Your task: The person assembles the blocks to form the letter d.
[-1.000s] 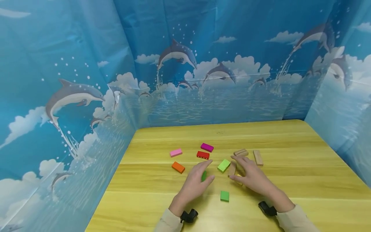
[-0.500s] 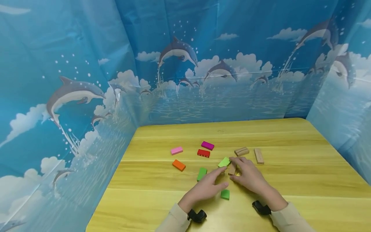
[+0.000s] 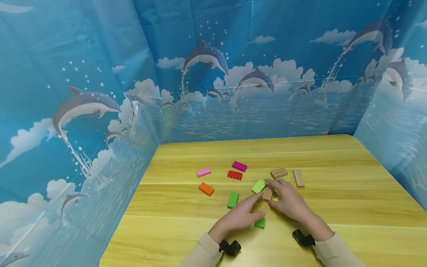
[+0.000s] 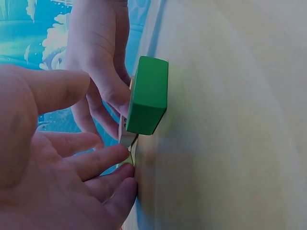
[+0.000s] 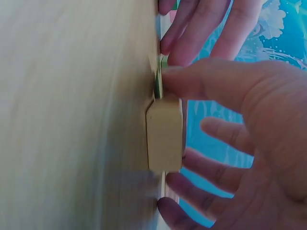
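Beige sleeves (image 3: 201,250) come in closest, with black wrist mounts (image 3: 230,247) just past the cuffs, all over a yellow wood-grain worktop (image 3: 150,230). First block up is the near green one (image 3: 260,224), partly tucked under the left thumb. The left hand (image 3: 238,216) is spread and loose, nothing in it, fingertips just beside a wooden block (image 3: 268,193); can't tell if they actually touch. The right hand (image 3: 291,200) is over that same block, thumb by the near end and index by the far end, but I honestly can't tell if it's a real grip. Something yellow (image 3: 275,198) peeks out under that palm, mostly hidden.

A bit further, the other green block (image 3: 232,199) lies flat, then orange (image 3: 206,188) off to the left and lime (image 3: 258,186) right by the right index tip. Past those: a plain wooden slab (image 3: 298,178), a red block (image 3: 235,175) with pale dots, a grooved wooden piece (image 3: 278,173), pink (image 3: 204,171), magenta (image 3: 240,166). Way at the back, a blue dolphin backdrop (image 3: 213,122).
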`<state>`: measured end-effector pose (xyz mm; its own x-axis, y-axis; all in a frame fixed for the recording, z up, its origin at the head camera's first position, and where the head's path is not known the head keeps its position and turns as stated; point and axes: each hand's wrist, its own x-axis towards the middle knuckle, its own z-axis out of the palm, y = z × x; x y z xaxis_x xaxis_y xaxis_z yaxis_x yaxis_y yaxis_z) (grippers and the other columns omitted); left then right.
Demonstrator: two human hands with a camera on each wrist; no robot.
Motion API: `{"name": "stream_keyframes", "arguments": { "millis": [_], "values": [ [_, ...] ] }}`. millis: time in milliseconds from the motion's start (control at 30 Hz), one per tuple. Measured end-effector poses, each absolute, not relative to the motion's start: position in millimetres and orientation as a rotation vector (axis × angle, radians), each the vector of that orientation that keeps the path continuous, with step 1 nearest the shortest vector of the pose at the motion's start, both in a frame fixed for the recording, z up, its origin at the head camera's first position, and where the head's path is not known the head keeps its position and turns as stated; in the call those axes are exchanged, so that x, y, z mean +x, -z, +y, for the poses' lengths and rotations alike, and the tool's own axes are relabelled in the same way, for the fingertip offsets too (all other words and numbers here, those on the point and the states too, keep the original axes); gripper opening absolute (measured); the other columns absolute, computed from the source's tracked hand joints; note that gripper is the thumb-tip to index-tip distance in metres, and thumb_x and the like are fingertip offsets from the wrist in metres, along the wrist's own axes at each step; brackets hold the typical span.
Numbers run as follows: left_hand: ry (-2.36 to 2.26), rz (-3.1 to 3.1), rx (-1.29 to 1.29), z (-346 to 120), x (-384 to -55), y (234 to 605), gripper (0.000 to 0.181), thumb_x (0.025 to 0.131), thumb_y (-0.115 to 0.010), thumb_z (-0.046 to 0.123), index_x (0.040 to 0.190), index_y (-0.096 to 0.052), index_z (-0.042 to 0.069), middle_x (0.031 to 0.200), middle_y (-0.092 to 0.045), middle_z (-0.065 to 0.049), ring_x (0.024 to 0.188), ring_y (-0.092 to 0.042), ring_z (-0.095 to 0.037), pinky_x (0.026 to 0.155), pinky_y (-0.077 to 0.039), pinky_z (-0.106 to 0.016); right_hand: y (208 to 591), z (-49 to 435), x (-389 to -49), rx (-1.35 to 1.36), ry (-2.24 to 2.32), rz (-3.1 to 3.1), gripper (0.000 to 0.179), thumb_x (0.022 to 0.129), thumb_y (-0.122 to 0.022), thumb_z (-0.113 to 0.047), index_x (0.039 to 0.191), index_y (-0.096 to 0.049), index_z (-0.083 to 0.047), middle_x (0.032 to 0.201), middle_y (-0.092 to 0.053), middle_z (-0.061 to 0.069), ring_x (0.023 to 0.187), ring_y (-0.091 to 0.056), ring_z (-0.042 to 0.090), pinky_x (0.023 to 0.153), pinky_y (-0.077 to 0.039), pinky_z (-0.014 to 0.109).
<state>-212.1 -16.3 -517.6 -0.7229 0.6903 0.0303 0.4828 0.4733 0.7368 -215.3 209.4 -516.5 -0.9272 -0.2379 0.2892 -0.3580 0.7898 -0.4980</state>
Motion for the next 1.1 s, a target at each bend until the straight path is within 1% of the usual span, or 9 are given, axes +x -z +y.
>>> {"name": "stream_keyframes", "arguments": {
  "millis": [200,333,433,533,633,800,967,1100],
  "values": [
    [-1.041,2.491,1.026,-15,-209,519,0.066,0.105,-0.051,0.044,0.161,-0.028,0.017,0.161,-0.032,0.0,0.146,-0.031,-0.017,0.115,-0.032,-0.04,514,216,-212,0.496,-0.891,-2.803,0.079,0.076,-0.087,-0.013,0.146,-0.052,-0.013,0.134,-0.056,0.02,0.118,-0.053,0.042,0.089,-0.048,0.061],
    [-1.039,2.483,1.01,-14,-205,522,0.067,0.104,-0.051,0.045,0.161,-0.028,0.018,0.161,-0.032,0.0,0.146,-0.03,-0.017,0.115,-0.031,-0.04,515,220,-209,0.533,-0.913,-2.822,0.08,0.075,-0.088,-0.012,0.147,-0.053,-0.016,0.134,-0.057,0.016,0.12,-0.054,0.04,0.09,-0.048,0.06],
    [-1.018,2.484,0.996,-15,-204,524,0.066,0.104,-0.051,0.045,0.161,-0.028,0.02,0.161,-0.031,0.0,0.147,-0.029,-0.018,0.115,-0.031,-0.041,514,223,-206,0.6,-0.961,-2.852,0.078,0.076,-0.088,-0.014,0.146,-0.054,-0.018,0.135,-0.057,0.012,0.122,-0.054,0.038,0.091,-0.049,0.057],
    [-1.012,2.492,1.03,-16,-205,523,0.063,0.105,-0.052,0.042,0.16,-0.03,0.021,0.162,-0.031,0.0,0.148,-0.028,-0.019,0.116,-0.03,-0.043,512,225,-206,0.684,-1.016,-2.869,0.077,0.077,-0.088,-0.015,0.146,-0.055,-0.018,0.138,-0.055,0.01,0.124,-0.054,0.036,0.093,-0.048,0.056],
    [-1.009,2.498,1.088,-15,-208,521,0.059,0.105,-0.052,0.039,0.159,-0.033,0.021,0.163,-0.028,0.002,0.149,-0.026,-0.019,0.117,-0.028,-0.044,509,228,-207,0.719,-1.058,-2.869,0.077,0.076,-0.089,-0.015,0.145,-0.055,-0.019,0.141,-0.054,0.009,0.128,-0.052,0.036,0.097,-0.046,0.058],
    [-0.949,2.513,1.139,-15,-208,520,0.057,0.106,-0.049,0.039,0.158,-0.036,0.02,0.164,-0.026,0.004,0.15,-0.023,-0.019,0.116,-0.029,-0.044,506,233,-208,0.789,-1.078,-2.88,0.07,0.076,-0.088,-0.016,0.14,-0.06,-0.018,0.141,-0.055,0.006,0.131,-0.049,0.037,0.098,-0.044,0.061],
    [-0.885,2.534,1.172,-14,-206,522,0.057,0.106,-0.048,0.041,0.159,-0.034,0.023,0.163,-0.027,0.007,0.15,-0.023,-0.018,0.115,-0.031,-0.046,505,236,-208,0.854,-1.079,-2.918,0.069,0.078,-0.088,-0.019,0.141,-0.059,-0.022,0.141,-0.054,0.001,0.132,-0.048,0.036,0.097,-0.045,0.06],
    [-0.802,2.566,1.216,-13,-204,521,0.058,0.106,-0.048,0.041,0.16,-0.032,0.025,0.163,-0.028,0.01,0.149,-0.024,-0.02,0.114,-0.033,-0.047,504,239,-205,0.888,-1.085,-2.925,0.069,0.079,-0.087,-0.02,0.142,-0.058,-0.021,0.139,-0.055,0.001,0.128,-0.05,0.034,0.095,-0.047,0.058]
  ]
}}
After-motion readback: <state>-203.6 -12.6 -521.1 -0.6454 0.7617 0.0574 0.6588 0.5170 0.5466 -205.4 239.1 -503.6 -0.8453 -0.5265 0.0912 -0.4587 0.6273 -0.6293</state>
